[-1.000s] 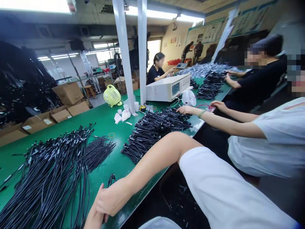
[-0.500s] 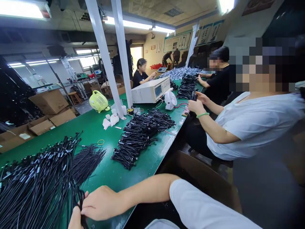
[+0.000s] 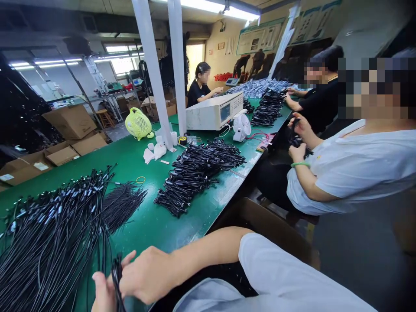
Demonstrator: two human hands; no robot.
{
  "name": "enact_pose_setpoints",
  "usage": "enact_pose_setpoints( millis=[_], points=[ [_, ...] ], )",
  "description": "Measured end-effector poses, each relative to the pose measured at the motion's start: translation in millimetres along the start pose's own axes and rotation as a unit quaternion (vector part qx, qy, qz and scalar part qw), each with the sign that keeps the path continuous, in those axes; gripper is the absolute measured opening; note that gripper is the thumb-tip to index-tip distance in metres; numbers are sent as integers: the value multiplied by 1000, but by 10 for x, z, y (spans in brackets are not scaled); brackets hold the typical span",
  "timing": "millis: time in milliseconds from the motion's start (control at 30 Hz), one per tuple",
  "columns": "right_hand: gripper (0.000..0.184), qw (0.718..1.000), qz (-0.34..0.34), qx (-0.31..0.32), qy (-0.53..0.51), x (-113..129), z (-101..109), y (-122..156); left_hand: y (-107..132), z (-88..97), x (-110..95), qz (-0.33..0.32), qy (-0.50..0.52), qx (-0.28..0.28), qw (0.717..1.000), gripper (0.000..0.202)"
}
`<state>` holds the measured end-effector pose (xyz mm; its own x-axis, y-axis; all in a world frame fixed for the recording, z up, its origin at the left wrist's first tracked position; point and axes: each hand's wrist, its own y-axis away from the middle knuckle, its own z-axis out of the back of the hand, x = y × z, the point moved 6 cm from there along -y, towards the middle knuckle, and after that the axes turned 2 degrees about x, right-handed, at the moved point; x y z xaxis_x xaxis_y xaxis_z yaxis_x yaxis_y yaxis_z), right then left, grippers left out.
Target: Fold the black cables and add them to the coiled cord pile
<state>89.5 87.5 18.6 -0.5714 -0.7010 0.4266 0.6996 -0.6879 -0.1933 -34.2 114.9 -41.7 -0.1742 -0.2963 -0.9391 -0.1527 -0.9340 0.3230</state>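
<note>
A coiled black cable is held upright between my two hands at the bottom of the view. My right hand is closed around the coil from the right, with one finger sticking out past it. On the coil's left side is my left hand, its thumb raised and its other fingers partly hidden behind the cable. Left of both hands spreads a large pile of long black cables with small pale tags. Beside that pile lies a bunch of thin black ties.
Neatly coiled black cables form a heap on the green table. Farther back are a white fan, a box-shaped instrument and a yellow-green fan. A co-worker at the right handles a dark cable. A cardboard box stands below the table edge.
My view has shifted, so the table's contents sit differently in it. The cable is now more visibly looped between my hands, and my left thumb has lifted. The nearest co-worker's hands have spread apart.
</note>
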Motion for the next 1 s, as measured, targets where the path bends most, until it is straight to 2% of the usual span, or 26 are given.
enact_pose_setpoints(
  millis=[67,133,200,267,333,400,467,533,600,633,700,767,833,900,967,1000],
  points=[
    [13,998,-2,37,-56,18,-88,11,23,20,-54,-67,-17,-1,998,86],
    [12,993,-44,45,-102,-125,-88,-9,70,-68,-91,-139,-75,31,987,85],
    [17,988,-89,23,-121,-321,-24,-40,129,-263,-32,-150,-143,95,974,75],
    [19,982,-119,-6,-144,-465,40,-60,175,-420,19,-150,-160,122,968,63],
    [23,976,-116,-26,-181,-500,68,-53,163,-456,61,-108,-100,98,984,67],
    [25,964,-91,-46,-247,-476,80,-14,137,-416,64,-69,-12,63,996,66],
    [26,939,-79,-48,-332,-469,51,33,142,-394,2,-68,62,60,994,58],
    [26,909,-91,-8,-406,-488,-39,56,174,-404,-78,-84,115,62,988,54],
    [29,894,-113,41,-432,-516,-130,63,205,-443,-127,-92,147,62,983,51],
    [30,896,-127,56,-422,-535,-152,69,210,-465,-136,-93,156,60,982,49],
    [36,924,-151,52,-346,-563,-116,103,197,-494,-138,-98,154,56,982,44],
    [39,967,-149,17,-207,-527,19,168,164,-456,-135,-118,117,19,986,36],
    [38,993,-104,-30,-49,-396,177,240,132,-387,-120,-130,39,-32,990,32],
    [33,995,-30,-68,70,-232,257,290,109,-356,-103,-134,-84,-64,985,30],
    [33,988,23,-76,133,-161,228,299,99,-405,-109,-154,-228,-50,960,29],
    [35,987,31,-60,148,-184,178,291,103,-447,-119,-173,-291,-32,940,29]
  ],
)
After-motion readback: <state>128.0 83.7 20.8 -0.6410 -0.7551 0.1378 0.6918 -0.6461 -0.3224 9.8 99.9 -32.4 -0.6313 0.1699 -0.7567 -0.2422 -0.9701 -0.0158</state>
